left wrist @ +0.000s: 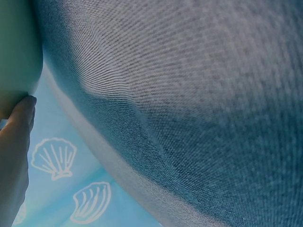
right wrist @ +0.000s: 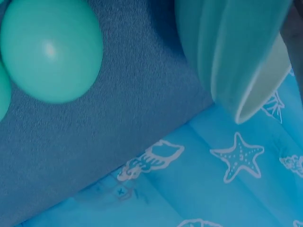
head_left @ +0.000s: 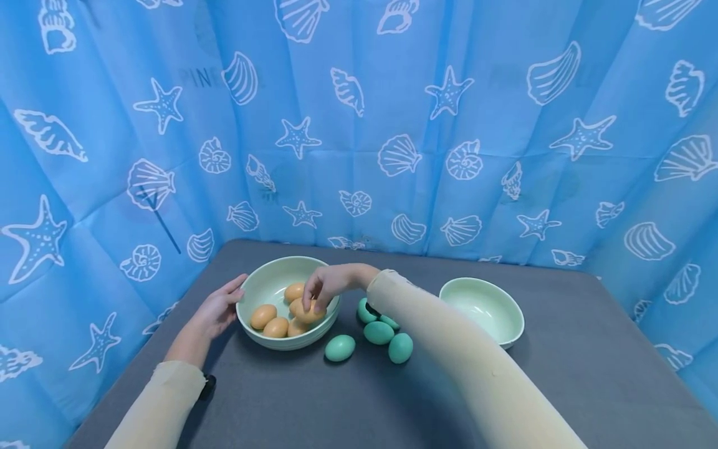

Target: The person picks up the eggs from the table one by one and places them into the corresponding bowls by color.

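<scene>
On the left of the table stands a large pale green bowl (head_left: 268, 284) with several light orange eggs (head_left: 263, 317) in it. My right hand (head_left: 332, 284) reaches over the bowl's right rim and pinches one orange egg (head_left: 311, 313) among the others, its fingertips pointing down. Against the bowl's left side rests my left hand (head_left: 215, 310), fingers extended and touching the rim and outer wall. The left wrist view catches only part of that left hand (left wrist: 16, 142) at the bowl's wall (left wrist: 19, 52). The right hand's fingers are out of the right wrist view.
Several green eggs (head_left: 378, 333) lie on the grey table (head_left: 280, 399) right of the large bowl, partly beneath the right forearm. A smaller pale green bowl (head_left: 488, 302) stands farther right, partly covered by the right sleeve (head_left: 443, 337). A blue shell-patterned curtain (head_left: 359, 125) hangs behind.
</scene>
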### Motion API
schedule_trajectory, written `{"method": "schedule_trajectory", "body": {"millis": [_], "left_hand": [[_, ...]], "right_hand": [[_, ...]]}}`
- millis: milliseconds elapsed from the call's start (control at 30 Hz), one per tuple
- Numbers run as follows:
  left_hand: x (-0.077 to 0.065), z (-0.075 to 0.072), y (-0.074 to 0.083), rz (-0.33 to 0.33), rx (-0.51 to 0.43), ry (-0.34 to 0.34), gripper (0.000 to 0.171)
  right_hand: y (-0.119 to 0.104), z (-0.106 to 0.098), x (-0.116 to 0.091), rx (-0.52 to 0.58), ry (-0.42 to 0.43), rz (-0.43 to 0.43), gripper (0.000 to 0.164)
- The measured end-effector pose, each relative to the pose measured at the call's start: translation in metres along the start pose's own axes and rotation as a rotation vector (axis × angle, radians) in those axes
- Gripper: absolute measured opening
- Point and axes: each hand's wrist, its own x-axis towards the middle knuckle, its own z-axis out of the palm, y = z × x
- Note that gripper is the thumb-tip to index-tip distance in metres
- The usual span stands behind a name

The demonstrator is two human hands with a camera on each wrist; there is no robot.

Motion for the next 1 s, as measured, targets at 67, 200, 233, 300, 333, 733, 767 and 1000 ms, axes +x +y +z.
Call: {"method": "schedule_trajectory", "body": {"millis": [67,200,233,300,333,733,767,1000], "left_hand": [[0.000,0.001,0.000,0.004,0.008,-0.003,0.055],[0.000,0.004,0.000,0.001,0.023,-0.001,0.055],[0.000,0.005,0.000,0.000,0.024,-0.004,0.055],[0.000,0.005,0.001,-0.005,0.024,-0.003,0.054],[0.000,0.005,0.001,-0.007,0.026,-0.003,0.054],[0.001,0.005,0.002,-0.011,0.001,-0.002,0.055],[0.001,0.005,0.002,-0.011,0.000,-0.002,0.054],[0.001,0.002,0.000,-0.020,-0.012,0.018,0.055]], "right_hand": [[0.000,0.003,0.002,-0.016,-0.016,0.029,0.011],[0.001,0.006,0.002,-0.041,-0.021,0.085,0.010],[0.001,0.007,0.002,-0.040,-0.021,0.095,0.010],[0.003,0.007,0.001,-0.041,-0.018,0.102,0.010],[0.003,0.007,0.001,-0.037,-0.019,0.102,0.009],[0.006,0.018,0.012,-0.129,-0.024,0.111,0.010],[0.006,0.020,0.013,-0.134,-0.022,0.114,0.010],[0.005,0.024,0.016,-0.133,0.040,0.146,0.013]]}}
